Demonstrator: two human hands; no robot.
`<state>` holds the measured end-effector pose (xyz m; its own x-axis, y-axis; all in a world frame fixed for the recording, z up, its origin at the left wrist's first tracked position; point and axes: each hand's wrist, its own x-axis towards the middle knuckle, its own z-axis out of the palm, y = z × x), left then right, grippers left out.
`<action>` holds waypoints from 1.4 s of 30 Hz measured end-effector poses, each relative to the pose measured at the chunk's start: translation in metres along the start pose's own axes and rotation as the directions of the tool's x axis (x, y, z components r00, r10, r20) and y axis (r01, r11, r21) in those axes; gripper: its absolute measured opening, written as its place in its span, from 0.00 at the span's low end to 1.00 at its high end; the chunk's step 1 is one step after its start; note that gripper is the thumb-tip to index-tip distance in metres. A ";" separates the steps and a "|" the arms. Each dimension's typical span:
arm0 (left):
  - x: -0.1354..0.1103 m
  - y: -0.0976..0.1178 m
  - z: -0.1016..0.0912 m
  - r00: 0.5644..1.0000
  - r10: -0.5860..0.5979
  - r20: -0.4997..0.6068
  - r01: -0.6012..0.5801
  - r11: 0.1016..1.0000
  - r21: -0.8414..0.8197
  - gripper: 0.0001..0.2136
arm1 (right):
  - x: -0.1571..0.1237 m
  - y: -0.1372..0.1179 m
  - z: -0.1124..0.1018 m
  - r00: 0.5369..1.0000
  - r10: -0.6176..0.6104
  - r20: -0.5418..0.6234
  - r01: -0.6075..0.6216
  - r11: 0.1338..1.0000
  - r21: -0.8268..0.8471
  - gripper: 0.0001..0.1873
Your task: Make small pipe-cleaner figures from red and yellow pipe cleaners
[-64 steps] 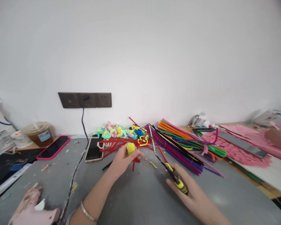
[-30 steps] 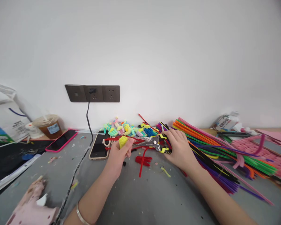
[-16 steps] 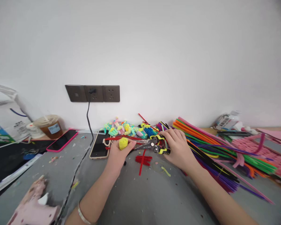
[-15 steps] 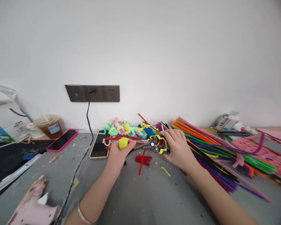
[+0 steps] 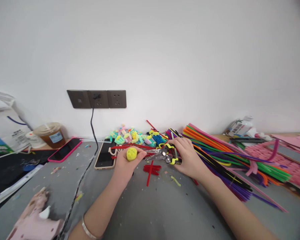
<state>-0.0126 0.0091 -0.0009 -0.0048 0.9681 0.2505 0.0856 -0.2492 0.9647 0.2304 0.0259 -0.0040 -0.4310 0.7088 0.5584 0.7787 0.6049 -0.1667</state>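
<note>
My left hand [image 5: 125, 165] pinches a small yellow coiled pipe-cleaner piece [image 5: 131, 153] over the grey table. My right hand [image 5: 188, 158] grips black-and-yellow pliers [image 5: 165, 155], whose jaws point left at the yellow piece and almost touch it. Short cut red pipe-cleaner bits [image 5: 151, 167] lie on the table just below the pliers. Long red pipe cleaners [image 5: 130, 147] lie behind my left hand.
A big pile of multicoloured pipe cleaners [image 5: 222, 151] spreads to the right. Small pastel pieces [image 5: 130, 136] sit by the wall. A phone [image 5: 105, 155] on a cable and a pink-cased phone [image 5: 65, 149] lie left. A drink cup [image 5: 50, 135] and pink glue gun [image 5: 33, 223] are farther left.
My right hand carried the pliers from the near table up to the yellow piece. In the last second both hands have stayed nearly still, with the view shifting slightly.
</note>
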 end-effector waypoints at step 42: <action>-0.011 0.002 0.009 0.975 0.116 0.188 -0.160 0.958 0.237 0.08 | -0.003 -0.001 -0.009 0.997 0.060 -0.044 -0.064 0.994 -0.094 0.19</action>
<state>-0.0039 -0.0020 -0.0027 0.1921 0.9202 0.3409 0.3186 -0.3871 0.8652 0.2348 0.0194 0.0016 -0.3634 0.7273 0.5823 0.8438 0.5219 -0.1253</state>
